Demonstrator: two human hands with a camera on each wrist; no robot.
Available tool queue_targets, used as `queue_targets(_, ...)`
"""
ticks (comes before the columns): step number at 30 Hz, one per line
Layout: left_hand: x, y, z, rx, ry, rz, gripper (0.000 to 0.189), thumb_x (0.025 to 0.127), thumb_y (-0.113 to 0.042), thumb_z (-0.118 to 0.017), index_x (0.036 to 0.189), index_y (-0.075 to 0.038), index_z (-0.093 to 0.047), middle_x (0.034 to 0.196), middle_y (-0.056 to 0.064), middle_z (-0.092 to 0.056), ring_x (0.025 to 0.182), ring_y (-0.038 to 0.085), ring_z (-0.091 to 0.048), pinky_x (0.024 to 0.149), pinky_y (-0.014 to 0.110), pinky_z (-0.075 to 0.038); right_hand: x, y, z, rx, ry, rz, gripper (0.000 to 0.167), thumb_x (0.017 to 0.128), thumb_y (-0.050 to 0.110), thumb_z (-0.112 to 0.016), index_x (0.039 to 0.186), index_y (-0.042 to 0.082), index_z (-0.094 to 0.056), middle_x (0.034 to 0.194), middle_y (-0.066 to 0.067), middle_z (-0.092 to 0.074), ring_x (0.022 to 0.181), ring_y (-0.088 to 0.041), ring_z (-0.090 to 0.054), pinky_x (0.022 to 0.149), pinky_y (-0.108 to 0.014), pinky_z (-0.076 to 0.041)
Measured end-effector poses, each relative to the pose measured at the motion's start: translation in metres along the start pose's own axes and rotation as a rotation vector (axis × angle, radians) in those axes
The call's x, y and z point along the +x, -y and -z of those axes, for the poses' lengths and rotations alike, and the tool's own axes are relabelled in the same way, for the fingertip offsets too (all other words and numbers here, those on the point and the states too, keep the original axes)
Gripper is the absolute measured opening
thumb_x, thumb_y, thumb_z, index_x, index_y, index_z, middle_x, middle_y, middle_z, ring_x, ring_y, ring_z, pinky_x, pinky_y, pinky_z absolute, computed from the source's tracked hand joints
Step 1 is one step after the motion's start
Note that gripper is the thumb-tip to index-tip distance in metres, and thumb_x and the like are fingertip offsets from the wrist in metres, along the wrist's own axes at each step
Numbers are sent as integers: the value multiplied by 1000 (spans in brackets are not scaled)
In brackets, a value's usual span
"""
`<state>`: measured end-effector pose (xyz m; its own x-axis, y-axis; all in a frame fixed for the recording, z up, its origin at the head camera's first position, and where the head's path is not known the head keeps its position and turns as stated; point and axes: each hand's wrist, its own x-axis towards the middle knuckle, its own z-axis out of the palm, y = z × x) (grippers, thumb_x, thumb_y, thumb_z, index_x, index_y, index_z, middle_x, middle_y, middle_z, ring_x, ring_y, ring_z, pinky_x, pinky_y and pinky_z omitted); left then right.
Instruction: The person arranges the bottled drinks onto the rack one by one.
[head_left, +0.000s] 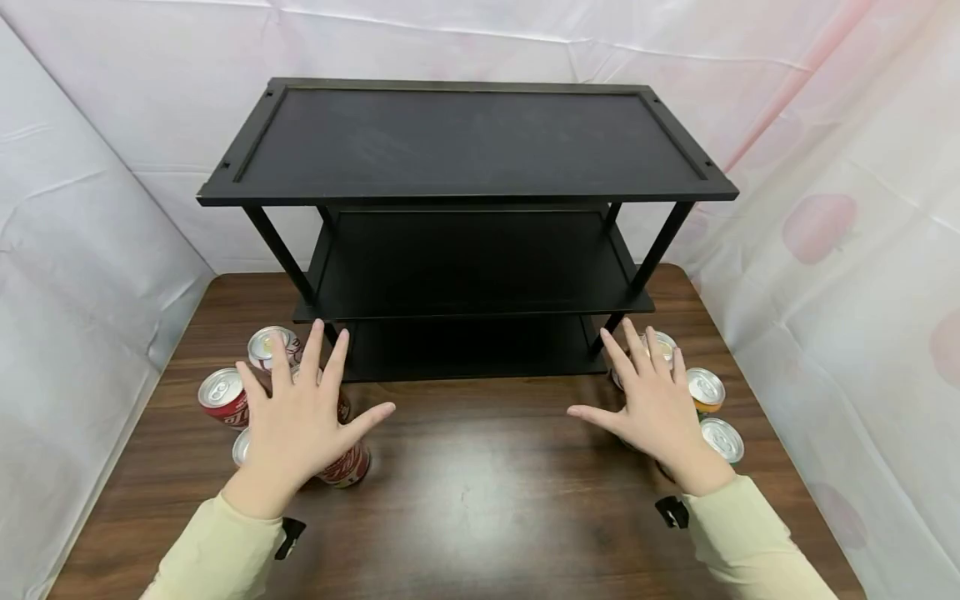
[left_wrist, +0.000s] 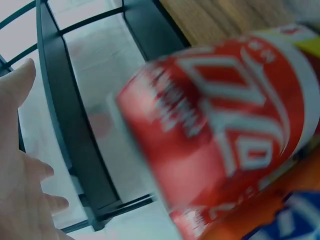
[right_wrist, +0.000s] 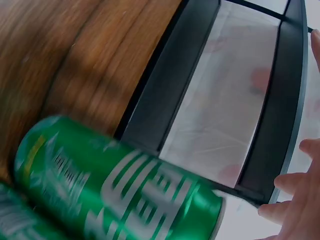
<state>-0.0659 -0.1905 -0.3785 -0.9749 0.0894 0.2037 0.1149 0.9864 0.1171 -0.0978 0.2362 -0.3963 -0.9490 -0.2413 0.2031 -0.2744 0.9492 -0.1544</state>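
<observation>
My left hand (head_left: 296, 421) hovers with spread fingers over a group of soda cans on the left, holding none. A red can (head_left: 223, 398) stands at its outer side, and a dark red can (head_left: 347, 467) shows below its thumb. The left wrist view has a red can (left_wrist: 200, 125) close up, beside an orange and blue surface (left_wrist: 280, 220). On the right, my right hand (head_left: 656, 408) is spread above more cans, partly hiding them. Silver-topped cans (head_left: 706, 390) show past its outer edge. A green can (right_wrist: 125, 185) fills the lower part of the right wrist view.
A black three-tier shelf (head_left: 472, 142) stands at the back of the brown wooden table (head_left: 465, 517), between the two can groups. Its middle tier (head_left: 472, 262) and bottom tier (head_left: 472, 350) lie under the top board. Pale cloth (head_left: 97, 208) hangs around the table.
</observation>
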Motion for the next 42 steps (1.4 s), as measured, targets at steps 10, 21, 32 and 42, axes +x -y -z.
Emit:
queue_targets(10, 4, 1, 34, 64, -19, -35, 108, 77, -85, -52, 159, -22, -22, 166, 14, -16, 151, 50, 2, 109, 79, -2, -15, -23, 3, -34, 51, -6, 110, 73, 78, -65, 159, 26, -21, 164, -14, -22, 149, -45, -20, 110, -76, -15)
queue_targets(21, 19, 4, 65, 108, -123, -97, 109, 74, -84, -54, 158, -21, -27, 164, 16, -21, 151, 51, -4, 110, 77, -8, -38, -46, 2, -43, 65, -81, 109, 73, 79, -64, 158, 21, -26, 165, -13, -21, 145, -50, -24, 110, -75, -13)
queue_targets(32, 38, 3, 91, 87, -467, -242, 109, 78, -92, -23, 156, -16, -30, 159, 22, -29, 146, 55, -21, 107, 78, -22, -64, -68, -3, 2, 66, -155, 110, 75, 73, -68, 159, 20, -23, 162, -22, -24, 145, -51, -21, 106, -78, -13)
queue_targets(42, 64, 8, 112, 131, -667, -294, 104, 82, -87, -29, 152, -9, -36, 147, 26, -38, 127, 51, -39, 73, 66, -41, -79, -85, -12, 77, -41, -148, 108, 71, 62, -79, 155, 11, -33, 159, -28, -26, 143, -54, -25, 102, -75, -26)
